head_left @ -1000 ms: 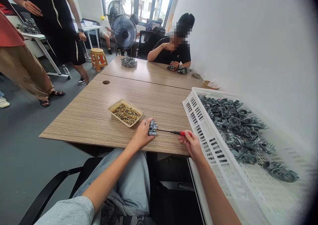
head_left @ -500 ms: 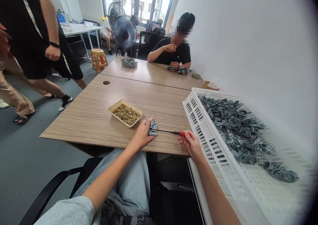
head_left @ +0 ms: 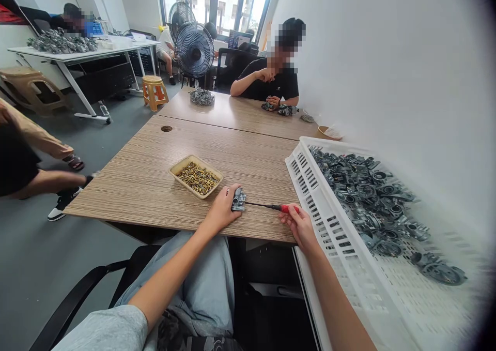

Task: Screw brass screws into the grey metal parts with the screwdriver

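Observation:
My left hand [head_left: 225, 209] is closed around a small grey metal carburetor body [head_left: 238, 200] near the front edge of the wooden table [head_left: 256, 157]. A red-handled screwdriver [head_left: 289, 208] lies level in my right hand [head_left: 300, 226], with my fingers wrapped round its grip. Its thin dark shaft runs left, and the tip meets the right side of the carburetor body; the exact contact spot is too small to make out. Just beyond my left hand sits a beige tray [head_left: 174, 171] filled with brass-coloured, slender screw-like parts [head_left: 197, 178].
A white slotted crate [head_left: 329, 216] holding many carburetor bodies [head_left: 372, 196] stands at my right, by the wall. Across the table sits a person [head_left: 267, 77] with metal parts [head_left: 287, 110]. Another pile of parts [head_left: 202, 97] lies at the far left. Fans [head_left: 194, 51] stand behind.
The people walking on the left have moved toward the lower left, uncovering a white table piled with metal parts and a seated person. My hands, the screwdriver and the carburetor body look almost unmoved.

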A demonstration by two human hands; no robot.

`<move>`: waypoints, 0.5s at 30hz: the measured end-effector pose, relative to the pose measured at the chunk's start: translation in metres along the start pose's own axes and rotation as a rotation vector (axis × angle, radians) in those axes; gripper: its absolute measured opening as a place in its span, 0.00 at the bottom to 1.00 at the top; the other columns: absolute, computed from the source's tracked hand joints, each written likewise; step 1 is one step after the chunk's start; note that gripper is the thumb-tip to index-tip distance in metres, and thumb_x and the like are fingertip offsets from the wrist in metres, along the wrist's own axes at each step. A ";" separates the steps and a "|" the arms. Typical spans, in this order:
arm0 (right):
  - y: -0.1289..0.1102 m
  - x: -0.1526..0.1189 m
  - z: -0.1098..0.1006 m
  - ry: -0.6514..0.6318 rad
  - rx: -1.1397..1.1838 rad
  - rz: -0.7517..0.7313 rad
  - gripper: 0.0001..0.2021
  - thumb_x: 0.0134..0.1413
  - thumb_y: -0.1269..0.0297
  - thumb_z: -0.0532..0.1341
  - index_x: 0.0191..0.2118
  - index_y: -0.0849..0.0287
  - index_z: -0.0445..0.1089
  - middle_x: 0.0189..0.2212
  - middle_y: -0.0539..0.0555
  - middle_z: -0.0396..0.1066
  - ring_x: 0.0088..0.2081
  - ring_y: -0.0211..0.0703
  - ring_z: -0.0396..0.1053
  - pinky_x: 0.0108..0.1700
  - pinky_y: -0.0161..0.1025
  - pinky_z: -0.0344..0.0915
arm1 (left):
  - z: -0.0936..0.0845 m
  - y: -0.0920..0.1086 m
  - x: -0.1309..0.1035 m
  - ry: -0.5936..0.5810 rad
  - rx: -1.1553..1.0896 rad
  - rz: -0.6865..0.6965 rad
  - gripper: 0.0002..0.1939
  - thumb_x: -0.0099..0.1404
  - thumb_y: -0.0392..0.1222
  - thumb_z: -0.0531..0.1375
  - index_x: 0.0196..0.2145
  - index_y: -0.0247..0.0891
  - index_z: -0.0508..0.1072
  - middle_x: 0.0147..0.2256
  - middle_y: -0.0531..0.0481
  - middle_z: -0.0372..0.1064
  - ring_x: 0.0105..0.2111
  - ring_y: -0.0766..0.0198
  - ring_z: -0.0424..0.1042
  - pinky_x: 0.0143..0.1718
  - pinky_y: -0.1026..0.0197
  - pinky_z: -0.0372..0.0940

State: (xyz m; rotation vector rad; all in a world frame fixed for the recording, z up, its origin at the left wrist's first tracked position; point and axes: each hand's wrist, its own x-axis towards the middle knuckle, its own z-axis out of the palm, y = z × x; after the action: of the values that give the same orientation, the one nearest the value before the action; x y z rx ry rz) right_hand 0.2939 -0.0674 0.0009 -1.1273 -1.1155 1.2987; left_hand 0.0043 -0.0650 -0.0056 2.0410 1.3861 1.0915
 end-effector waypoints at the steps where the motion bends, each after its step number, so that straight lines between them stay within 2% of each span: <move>1: 0.000 0.000 0.000 0.001 -0.003 -0.002 0.18 0.55 0.45 0.72 0.36 0.55 0.75 0.28 0.53 0.77 0.29 0.41 0.71 0.34 0.37 0.69 | 0.000 0.000 0.000 0.001 0.000 -0.002 0.41 0.56 0.33 0.65 0.66 0.43 0.57 0.53 0.43 0.64 0.54 0.52 0.68 0.59 0.51 0.65; 15: -0.004 -0.002 0.003 -0.002 0.014 0.001 0.17 0.55 0.46 0.72 0.35 0.55 0.76 0.28 0.52 0.75 0.30 0.40 0.71 0.34 0.35 0.70 | 0.000 0.000 0.000 -0.003 0.009 0.005 0.41 0.56 0.33 0.65 0.66 0.43 0.57 0.53 0.43 0.64 0.54 0.52 0.67 0.58 0.50 0.66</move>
State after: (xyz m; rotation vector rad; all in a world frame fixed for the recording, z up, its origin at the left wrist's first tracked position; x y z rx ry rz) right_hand 0.2920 -0.0691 0.0055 -1.1165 -1.1054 1.3069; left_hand 0.0046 -0.0646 -0.0055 2.0529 1.3874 1.0864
